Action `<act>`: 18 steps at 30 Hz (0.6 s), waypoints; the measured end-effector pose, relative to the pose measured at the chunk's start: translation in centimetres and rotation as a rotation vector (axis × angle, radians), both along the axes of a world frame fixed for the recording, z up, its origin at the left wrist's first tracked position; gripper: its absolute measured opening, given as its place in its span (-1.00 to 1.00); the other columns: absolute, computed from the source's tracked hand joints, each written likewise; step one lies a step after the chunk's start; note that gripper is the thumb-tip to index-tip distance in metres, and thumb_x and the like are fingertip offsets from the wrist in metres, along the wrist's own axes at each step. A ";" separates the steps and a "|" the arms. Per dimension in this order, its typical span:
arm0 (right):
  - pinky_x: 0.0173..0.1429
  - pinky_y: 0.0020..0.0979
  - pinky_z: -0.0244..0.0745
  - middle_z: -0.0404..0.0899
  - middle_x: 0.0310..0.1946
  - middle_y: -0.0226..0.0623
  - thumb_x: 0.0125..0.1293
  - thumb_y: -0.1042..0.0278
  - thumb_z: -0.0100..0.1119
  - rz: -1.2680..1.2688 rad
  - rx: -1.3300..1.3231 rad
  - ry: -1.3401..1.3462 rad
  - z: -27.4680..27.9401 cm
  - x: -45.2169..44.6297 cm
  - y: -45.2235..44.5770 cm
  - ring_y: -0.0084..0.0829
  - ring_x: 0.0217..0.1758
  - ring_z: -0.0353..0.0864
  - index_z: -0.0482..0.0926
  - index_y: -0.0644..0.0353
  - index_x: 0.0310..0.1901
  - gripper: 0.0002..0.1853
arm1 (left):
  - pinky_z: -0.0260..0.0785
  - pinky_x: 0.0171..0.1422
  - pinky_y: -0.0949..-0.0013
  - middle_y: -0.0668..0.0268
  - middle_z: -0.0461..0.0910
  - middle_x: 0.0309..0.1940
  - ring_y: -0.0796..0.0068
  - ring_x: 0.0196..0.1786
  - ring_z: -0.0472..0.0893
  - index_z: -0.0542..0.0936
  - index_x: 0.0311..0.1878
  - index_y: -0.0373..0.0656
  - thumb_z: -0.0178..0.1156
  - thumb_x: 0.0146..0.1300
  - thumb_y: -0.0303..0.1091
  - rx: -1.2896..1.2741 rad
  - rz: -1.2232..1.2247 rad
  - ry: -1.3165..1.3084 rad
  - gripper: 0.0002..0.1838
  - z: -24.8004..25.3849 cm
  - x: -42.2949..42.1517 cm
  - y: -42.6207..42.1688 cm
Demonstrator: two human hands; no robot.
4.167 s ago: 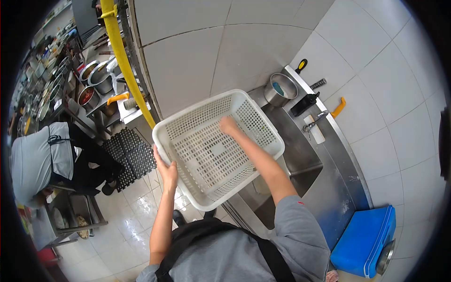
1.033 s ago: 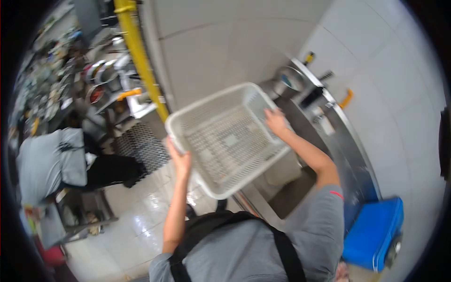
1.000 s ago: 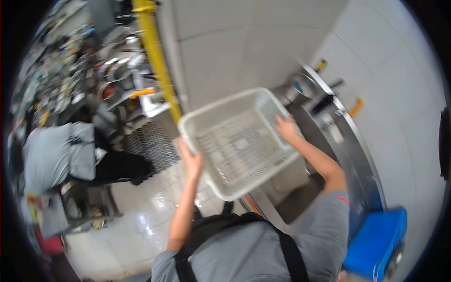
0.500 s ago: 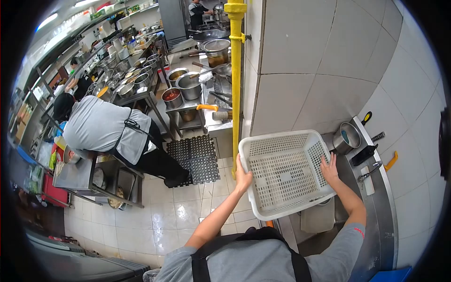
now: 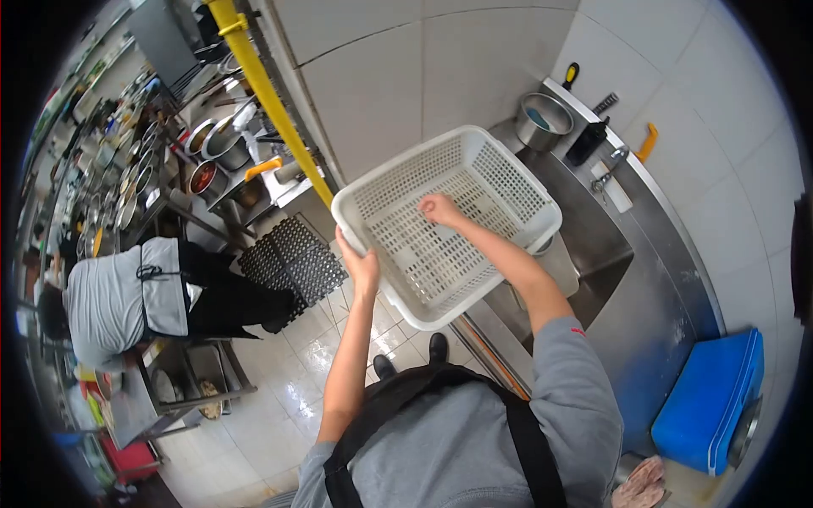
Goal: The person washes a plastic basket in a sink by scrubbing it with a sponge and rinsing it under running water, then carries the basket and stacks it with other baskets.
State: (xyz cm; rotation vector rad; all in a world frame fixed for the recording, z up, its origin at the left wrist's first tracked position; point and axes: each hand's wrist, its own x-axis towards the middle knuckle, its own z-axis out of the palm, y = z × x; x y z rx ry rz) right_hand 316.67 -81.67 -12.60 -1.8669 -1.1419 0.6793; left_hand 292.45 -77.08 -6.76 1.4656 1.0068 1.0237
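Note:
A white perforated plastic basket [image 5: 508,178] is held tilted in front of me, partly over the sink. My left hand [image 5: 361,264] grips its left rim, thumb on the near side. Inside the basket, my right hand [image 5: 440,210] hovers over or touches the slotted bottom with its fingers curled together. Whether anything small is between those fingers is hidden. Below the basket, a greyish rectangular container [image 5: 555,269] shows in part in the sink.
To the right runs a steel sink counter [image 5: 622,339], with a metal pot [image 5: 544,121], a black bottle [image 5: 587,141] and a tap [image 5: 608,169]. A blue box [image 5: 707,398] stands lower right. A yellow pipe [image 5: 275,106] rises ahead. A co-worker [image 5: 135,292] bends over a table at left.
My right hand has left the basket's right side and moved inside it, fingers now curled. The view has turned right, and the basket has shifted left and up in it.

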 end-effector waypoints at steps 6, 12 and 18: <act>-0.30 -0.38 0.50 0.63 -0.44 -0.20 0.04 0.52 0.16 0.075 0.028 -0.268 -0.9 -1.1 1.5 -0.32 -0.42 0.60 0.67 0.25 -0.40 -0.89 | 0.08 0.34 0.26 -0.02 0.17 0.23 0.12 0.27 0.25 -0.04 0.38 -0.18 0.03 -0.10 -0.75 0.011 -0.012 0.017 -0.10 -0.2 -0.1 0.0; -0.10 -0.24 0.46 0.54 -0.29 -0.14 0.05 0.50 0.09 0.185 0.058 -0.543 -2.2 -2.5 0.3 -0.15 -0.18 0.54 0.61 0.29 -0.43 -0.89 | 0.00 0.36 0.30 -0.01 0.14 0.26 0.14 0.29 0.22 -0.04 0.38 -0.18 0.02 -0.12 -0.78 0.006 -0.028 0.001 -0.10 -0.1 -0.3 0.0; 0.13 -0.21 0.31 0.43 -0.06 -0.02 0.27 0.46 -0.15 0.017 -0.062 -0.560 -2.7 -4.6 0.5 -0.15 0.05 0.43 0.49 0.33 -0.18 -0.78 | 0.04 0.34 0.28 -0.03 0.11 0.26 0.14 0.27 0.22 -0.05 0.37 -0.22 -0.03 -0.10 -0.76 -0.053 -0.069 -0.083 -0.13 0.3 -0.3 -0.4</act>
